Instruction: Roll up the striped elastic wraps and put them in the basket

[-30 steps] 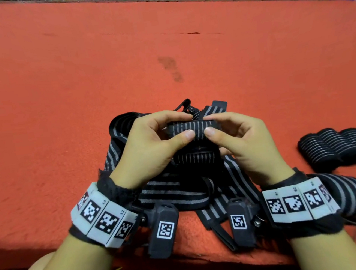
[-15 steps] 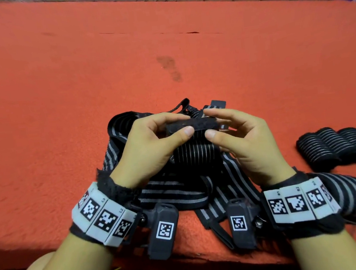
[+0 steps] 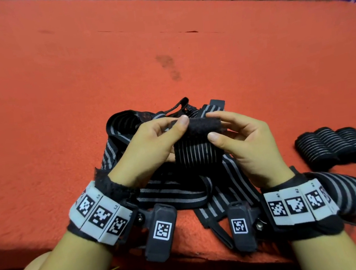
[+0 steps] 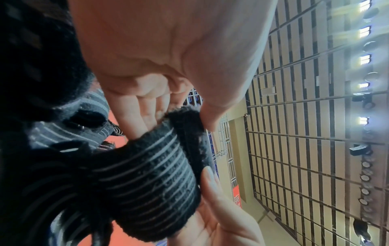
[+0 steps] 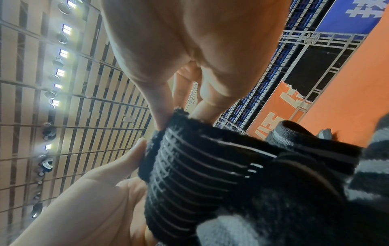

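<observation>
Head view: the left hand [image 3: 149, 147] and right hand [image 3: 244, 140] pinch opposite ends of the striped elastic wrap [image 3: 197, 148], its fuzzy black end folded over on top, raised just above a heap of loose wraps [image 3: 175, 193] on the red carpeted surface [image 3: 56, 104]. The same view alone shows four rolled wraps [image 3: 339, 144] lying in a row at right. The wrist views add that thumb and fingers [image 4: 134, 113] clamp the fold's edges [image 5: 210, 166].

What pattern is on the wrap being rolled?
Thin pale stripes on the black elastic wrap; clearest in the right wrist view.
</observation>
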Available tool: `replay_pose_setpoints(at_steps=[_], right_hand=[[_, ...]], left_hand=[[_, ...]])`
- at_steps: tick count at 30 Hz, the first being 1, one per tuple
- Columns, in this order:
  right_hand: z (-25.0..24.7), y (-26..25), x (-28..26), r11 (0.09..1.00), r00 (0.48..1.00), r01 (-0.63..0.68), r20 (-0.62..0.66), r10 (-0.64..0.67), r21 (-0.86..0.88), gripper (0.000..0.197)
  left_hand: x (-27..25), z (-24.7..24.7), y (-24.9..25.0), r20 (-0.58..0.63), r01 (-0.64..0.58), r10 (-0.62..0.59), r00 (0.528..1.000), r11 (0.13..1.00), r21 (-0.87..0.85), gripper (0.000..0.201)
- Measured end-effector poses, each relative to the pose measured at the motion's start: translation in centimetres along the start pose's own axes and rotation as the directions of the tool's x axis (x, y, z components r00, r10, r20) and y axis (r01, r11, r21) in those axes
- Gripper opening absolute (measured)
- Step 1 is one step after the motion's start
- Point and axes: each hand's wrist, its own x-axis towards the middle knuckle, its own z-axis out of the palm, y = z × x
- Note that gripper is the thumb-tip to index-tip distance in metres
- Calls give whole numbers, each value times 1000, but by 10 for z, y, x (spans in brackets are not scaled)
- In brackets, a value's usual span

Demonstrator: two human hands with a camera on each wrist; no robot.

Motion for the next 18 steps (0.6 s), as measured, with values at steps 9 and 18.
replay_pose_setpoints(at_steps=[9, 18], right_hand=[[5, -3, -2, 993, 993, -113, -19, 113, -22, 38], [0, -2, -2, 999, 998, 36, -42, -36, -5, 30]], left_hand=[[-4, -3, -3, -45, -182, 184, 982, 983, 29, 29], [-1, 0, -2, 58, -41, 39, 998, 999, 31, 33]])
